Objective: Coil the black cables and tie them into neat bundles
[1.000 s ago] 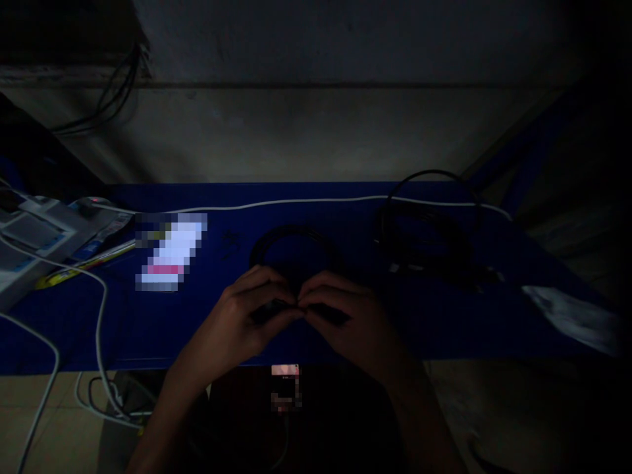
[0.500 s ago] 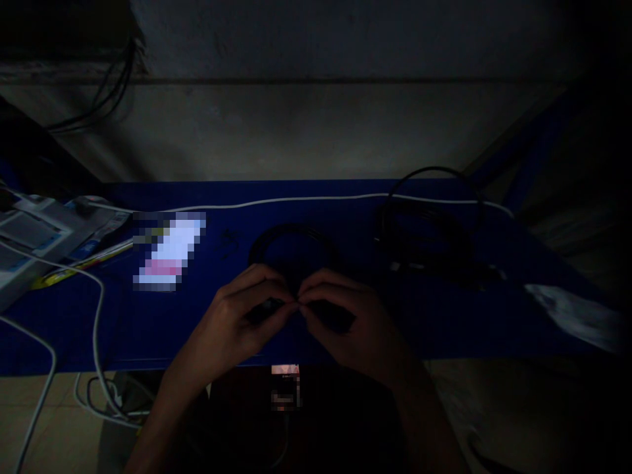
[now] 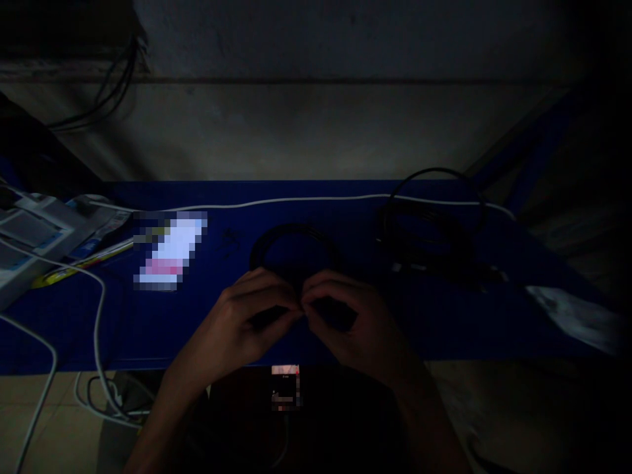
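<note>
My left hand (image 3: 257, 316) and my right hand (image 3: 348, 316) meet fingertip to fingertip above the front of a blue tabletop (image 3: 232, 339). Thumb and fingers of each hand are pinched together. Whatever lies between the tips is too small and dark to make out. Just behind them a coil of black cable (image 3: 296, 228) rests on the table, its near part hidden by my hands. A lit, pixelated phone-like screen (image 3: 172, 253) lies left of my left hand.
A larger bundle of black cable (image 3: 429, 243) lies at the right, beside a crumpled pale plastic bag (image 3: 567, 316). White cable (image 3: 296, 199) runs along the back. Grey-white boxes (image 3: 29, 243) and looping white cords (image 3: 101, 316) crowd the left. A small lit screen (image 3: 285, 388) shows below the table edge.
Both hands have shifted very slightly to the right and downward, their fingertips still pinched close together. The cables and other things have stayed in place.
</note>
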